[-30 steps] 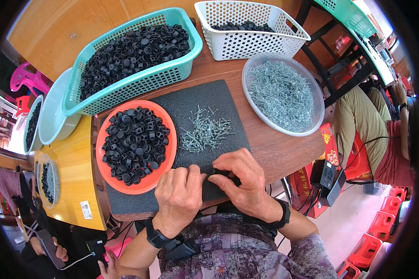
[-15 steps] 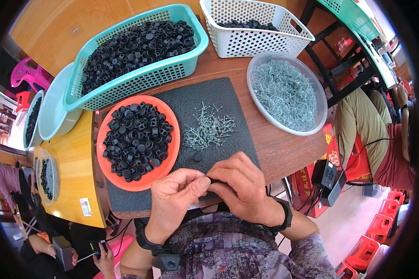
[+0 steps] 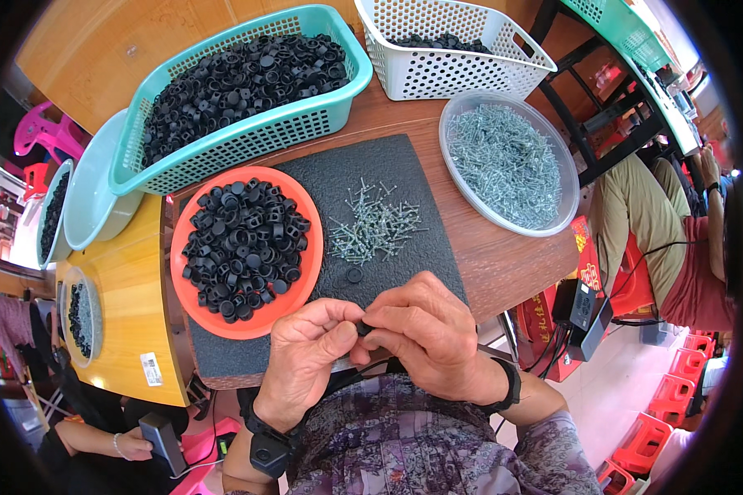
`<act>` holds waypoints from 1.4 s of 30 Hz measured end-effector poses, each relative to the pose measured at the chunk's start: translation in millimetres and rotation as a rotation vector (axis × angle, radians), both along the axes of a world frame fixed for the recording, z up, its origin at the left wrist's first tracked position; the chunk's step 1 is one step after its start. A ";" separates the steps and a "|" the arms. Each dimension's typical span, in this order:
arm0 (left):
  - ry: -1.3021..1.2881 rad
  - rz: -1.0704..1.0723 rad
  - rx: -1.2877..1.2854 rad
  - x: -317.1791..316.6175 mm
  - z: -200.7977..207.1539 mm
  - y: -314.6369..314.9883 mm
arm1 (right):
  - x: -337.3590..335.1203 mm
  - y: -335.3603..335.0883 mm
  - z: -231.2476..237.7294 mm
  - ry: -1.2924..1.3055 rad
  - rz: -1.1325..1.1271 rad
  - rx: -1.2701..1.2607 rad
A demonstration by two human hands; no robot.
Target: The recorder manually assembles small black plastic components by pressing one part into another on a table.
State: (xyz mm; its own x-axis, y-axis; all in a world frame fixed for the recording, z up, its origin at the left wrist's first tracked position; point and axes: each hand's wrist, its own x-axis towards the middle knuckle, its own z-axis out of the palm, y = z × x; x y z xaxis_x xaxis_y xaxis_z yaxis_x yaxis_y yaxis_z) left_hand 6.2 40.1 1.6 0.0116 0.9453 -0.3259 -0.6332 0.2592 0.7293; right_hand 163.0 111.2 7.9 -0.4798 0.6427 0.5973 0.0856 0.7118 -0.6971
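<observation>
My left hand [image 3: 309,351] and my right hand [image 3: 429,334] meet over the near edge of a black mat [image 3: 301,169]. Between their fingertips is a small black plastic cap [image 3: 362,328], mostly covered, pinched from both sides. Whether a screw is in it I cannot tell. Just beyond my fingers a single loose black cap [image 3: 354,275] lies on the mat. Farther up is a loose pile of silvery screws [image 3: 375,223]. To the left of the pile stands an orange-red bowl [image 3: 309,285] heaped with black plastic caps [image 3: 243,247].
A turquoise basket [image 3: 305,122] of black parts stands at the back left, with a white basket [image 3: 462,78] beside it. A clear tub of screws [image 3: 508,165] is at the right. Another person's hand [image 3: 132,445] shows lower left; a seated person [image 3: 644,223] is at right.
My fingers have shifted slightly and turned, so more of the black cap shows between them. At lower left, the other person's hand and a dark box-shaped device have moved.
</observation>
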 end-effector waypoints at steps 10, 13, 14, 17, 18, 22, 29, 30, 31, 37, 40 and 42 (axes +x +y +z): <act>0.043 -0.030 0.070 -3.5 -2.6 -2.5 | -1.7 -5.5 0.9 -0.004 -0.021 -0.008; 0.085 -0.049 0.045 -2.3 1.3 -0.5 | 1.8 -2.4 1.1 -0.041 0.031 -0.082; 0.106 -0.052 0.022 -2.2 3.2 0.0 | 2.4 -1.5 2.1 -0.036 0.039 -0.092; 0.145 -0.017 0.004 2.2 1.5 -0.8 | 1.5 -0.2 2.1 -0.025 0.033 -0.086; 0.145 -0.018 0.006 3.5 0.3 0.0 | 0.9 0.1 1.5 -0.020 0.018 -0.072; 0.142 0.069 0.014 8.2 -0.8 1.1 | -3.6 -1.5 -1.4 -0.015 -0.029 -0.045; 0.034 0.190 0.009 14.8 1.4 4.4 | -9.5 -13.3 -4.3 0.036 -0.182 0.014; 0.047 0.204 0.000 15.0 1.9 3.9 | -9.9 -14.3 -4.9 0.032 -0.201 0.026; 0.061 0.218 -0.009 15.4 3.0 3.7 | -9.6 -15.3 -5.9 0.028 -0.220 0.038; 0.133 0.221 0.071 21.4 1.5 2.1 | -6.6 -21.3 -7.3 -0.015 -0.196 0.046; 0.154 0.286 0.088 26.5 3.2 5.5 | -7.2 -21.1 -5.2 -0.020 -0.189 0.056; 0.127 0.318 0.086 25.8 1.7 6.8 | -5.5 -17.2 -4.8 -0.029 -0.170 0.039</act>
State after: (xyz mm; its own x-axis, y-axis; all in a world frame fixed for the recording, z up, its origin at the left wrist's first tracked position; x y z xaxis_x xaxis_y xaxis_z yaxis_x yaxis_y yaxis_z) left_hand 32.1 46.9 3.2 -0.3230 0.9192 -0.2252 -0.5756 -0.0019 0.8177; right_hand 157.5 94.0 3.0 -0.3841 0.6925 0.6107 0.2266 0.7119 -0.6647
